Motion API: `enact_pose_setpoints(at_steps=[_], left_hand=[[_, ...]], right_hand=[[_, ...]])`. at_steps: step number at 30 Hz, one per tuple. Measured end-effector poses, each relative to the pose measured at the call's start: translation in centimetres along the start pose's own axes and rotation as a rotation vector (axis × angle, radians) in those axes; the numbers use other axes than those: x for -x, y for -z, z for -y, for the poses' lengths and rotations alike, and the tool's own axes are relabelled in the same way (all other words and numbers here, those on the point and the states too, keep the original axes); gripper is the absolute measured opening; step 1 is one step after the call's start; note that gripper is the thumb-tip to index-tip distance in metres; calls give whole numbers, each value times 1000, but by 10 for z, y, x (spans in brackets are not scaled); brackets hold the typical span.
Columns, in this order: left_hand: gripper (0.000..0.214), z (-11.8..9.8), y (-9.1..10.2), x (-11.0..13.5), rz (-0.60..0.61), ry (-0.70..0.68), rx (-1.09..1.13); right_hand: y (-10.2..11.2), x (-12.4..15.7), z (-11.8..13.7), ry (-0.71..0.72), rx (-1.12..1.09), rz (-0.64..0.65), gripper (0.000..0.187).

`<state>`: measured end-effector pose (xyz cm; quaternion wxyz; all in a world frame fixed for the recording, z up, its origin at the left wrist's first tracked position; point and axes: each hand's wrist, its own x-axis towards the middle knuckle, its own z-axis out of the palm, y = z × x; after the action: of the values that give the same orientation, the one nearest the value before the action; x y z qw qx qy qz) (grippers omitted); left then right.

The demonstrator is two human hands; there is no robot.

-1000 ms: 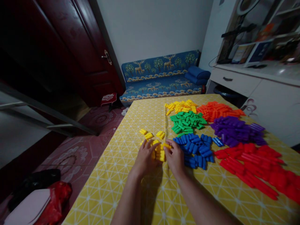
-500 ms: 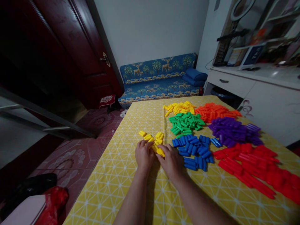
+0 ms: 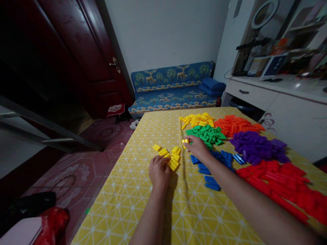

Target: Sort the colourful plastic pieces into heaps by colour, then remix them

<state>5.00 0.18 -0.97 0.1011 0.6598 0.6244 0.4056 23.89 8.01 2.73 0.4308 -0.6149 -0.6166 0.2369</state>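
A small cluster of yellow plastic blocks (image 3: 175, 160) lies near the middle of the table. At its near left side my left hand (image 3: 158, 173) is bent over the blocks, fingertips closed on one of them; the fingers partly hide it. My right hand (image 3: 198, 147) is raised to the right of the cluster, pinching a yellow block (image 3: 185, 141) between thumb and fingers. Just behind that hand sits a pile of green blocks (image 3: 208, 133). Beneath my right forearm are blue blocks (image 3: 211, 183), some of them covered by the arm.
Farther back lies a larger yellow pile (image 3: 198, 119), beside orange blocks (image 3: 233, 126). Purple blocks (image 3: 255, 146) and red blocks (image 3: 281, 183) spread along the right. A yellow patterned cloth (image 3: 122, 204) covers the table. Beyond stand a blue sofa (image 3: 173, 97) and a white cabinet (image 3: 293, 115).
My right hand has left the yellow cluster and moved up and right toward the green pile, carrying a yellow block. My left hand has stayed at the cluster.
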Motion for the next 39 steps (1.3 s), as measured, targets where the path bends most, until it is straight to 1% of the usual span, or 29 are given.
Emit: enact_pose_setpoints(at_steps=[2, 3, 5, 6, 8, 9, 12, 13, 15, 17, 18, 20, 23, 25, 27, 29, 33, 36, 39], left_hand=[[37, 1, -1, 0, -8, -2, -7], [36, 2, -2, 0, -10, -4, -10], [36, 2, -2, 0, -17, 0, -12], [36, 1, -2, 0, -23, 5, -11], [35, 0, -2, 0, -31, 16, -15], [34, -2, -1, 0, -37, 23, -19], [33, -3, -1, 0, -43, 28, -34], [32, -3, -1, 0, -48, 27, -34], [31, -1, -2, 0, -55, 19, -27], [30, 1, -3, 1, -59, 12, -13], [29, 1, -3, 1, -60, 13, -7], [29, 2, -3, 1, -60, 20, 2], [28, 1, -1, 1, -50, 25, 7], [28, 1, -1, 1, -47, 19, 11], [28, 1, -1, 1, -46, 15, 16], [28, 1, -1, 1, -46, 18, 19], [29, 1, -2, 1, -47, 38, 10], [29, 0, -1, 0, -43, 44, 12], [28, -1, -1, 0, -46, 46, 18]], right_hand=[[11, -40, 0, -22, 57, -21, 20], [16, -56, 1, -28, 69, -45, 22], [21, -78, 1, -33, 92, -99, 34], [21, -82, 2, -28, 100, -120, 41], [15, -78, 2, -3, 109, -117, 50], [9, -70, 2, 20, 111, -86, 50], [-12, -31, 2, 118, 112, 85, 43], [-19, -16, 2, 159, 116, 147, 45], [-29, 9, 5, 249, 171, 266, 54], [-32, 27, 9, 326, 283, 360, 59], [-32, 32, 12, 349, 351, 394, 59], [-26, 37, 17, 348, 467, 425, 50], [-15, 38, 22, 273, 576, 448, 37], [-10, 39, 23, 195, 589, 462, 38], [-8, 40, 23, 125, 555, 469, 42], [-8, 39, 22, 89, 508, 476, 41], [-5, 28, 18, 64, 432, 475, 26], [4, 3, 12, 17, 345, 399, 22], [16, -30, 5, -39, 218, 226, 22]])
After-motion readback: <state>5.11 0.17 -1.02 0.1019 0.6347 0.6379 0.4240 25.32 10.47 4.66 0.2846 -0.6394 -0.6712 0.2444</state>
